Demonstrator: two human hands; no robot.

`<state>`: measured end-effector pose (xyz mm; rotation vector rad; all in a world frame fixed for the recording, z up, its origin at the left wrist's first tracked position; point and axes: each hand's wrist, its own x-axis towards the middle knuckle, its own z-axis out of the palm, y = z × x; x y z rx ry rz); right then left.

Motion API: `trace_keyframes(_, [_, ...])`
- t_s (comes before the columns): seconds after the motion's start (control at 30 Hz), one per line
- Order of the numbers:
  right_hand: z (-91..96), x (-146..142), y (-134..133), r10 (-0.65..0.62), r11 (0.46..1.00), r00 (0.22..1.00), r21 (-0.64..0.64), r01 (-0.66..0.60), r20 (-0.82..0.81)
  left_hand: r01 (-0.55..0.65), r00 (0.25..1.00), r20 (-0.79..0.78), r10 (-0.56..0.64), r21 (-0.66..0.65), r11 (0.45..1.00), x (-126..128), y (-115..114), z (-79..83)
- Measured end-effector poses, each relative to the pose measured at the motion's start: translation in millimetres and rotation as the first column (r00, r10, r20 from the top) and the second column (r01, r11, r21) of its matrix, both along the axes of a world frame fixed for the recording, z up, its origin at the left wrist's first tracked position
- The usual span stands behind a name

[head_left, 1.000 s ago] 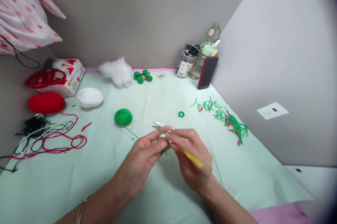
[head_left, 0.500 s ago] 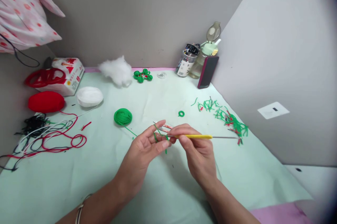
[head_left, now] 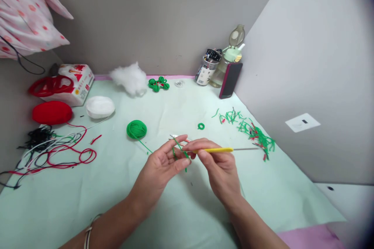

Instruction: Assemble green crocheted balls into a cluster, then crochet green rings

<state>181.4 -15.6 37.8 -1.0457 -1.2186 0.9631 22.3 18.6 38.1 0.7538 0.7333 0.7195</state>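
Note:
My right hand [head_left: 217, 163] grips a crochet hook [head_left: 217, 150] by its yellow handle, the thin metal shaft sticking out to the right. The hook's working end meets green yarn [head_left: 186, 155] at the fingertips of my left hand [head_left: 165, 161]. Yarn runs over the raised left index finger and around the other fingers, while thumb and fingers pinch a small green piece with a short tail hanging below. A strand leads back to the green yarn ball [head_left: 136, 129]. Partly hidden behind my fingers lies a metal and orange-red tool, its kind unclear. Beyond it sits a small green ring [head_left: 201, 126].
Red yarn [head_left: 52, 112], white yarn [head_left: 100, 107] and tangled strands lie left, by a box [head_left: 83, 85] and red-handled scissors [head_left: 51, 86]. Stuffing [head_left: 128, 79] and green crocheted pieces [head_left: 158, 84] sit at the back. A phone [head_left: 230, 80] leans on a bottle [head_left: 217, 73]; yarn scraps [head_left: 257, 134] lie right.
The hook has shifted slightly left, its tip drawing nearer my left fingers. My left index finger has moved a little right, and the yarn at the fingertips sits differently.

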Motion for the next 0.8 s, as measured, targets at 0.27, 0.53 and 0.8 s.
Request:
trace_keyframes(0.27, [2.7, -1, 0, -0.096, 0.995, 0.992, 0.035, 0.094, 0.079, 0.035, 0.999, -0.022, -0.033, 0.064, 0.997, -5, 4, -2.6])
trace_keyframes(0.53, [-8.1, -8, -10, -0.243, 0.935, 0.784, 0.352, 0.033, 0.572, -0.003, 0.992, 0.123, 0.019, -0.122, 0.993, 0, 1, -9.0])
trace_keyframes(0.8, [0.3, 3, 1, -0.173, 0.985, 0.985, 0.019, 0.173, -0.017, -0.081, 0.997, 0.01, 0.082, -0.083, 0.993, -4, 5, -1.9])
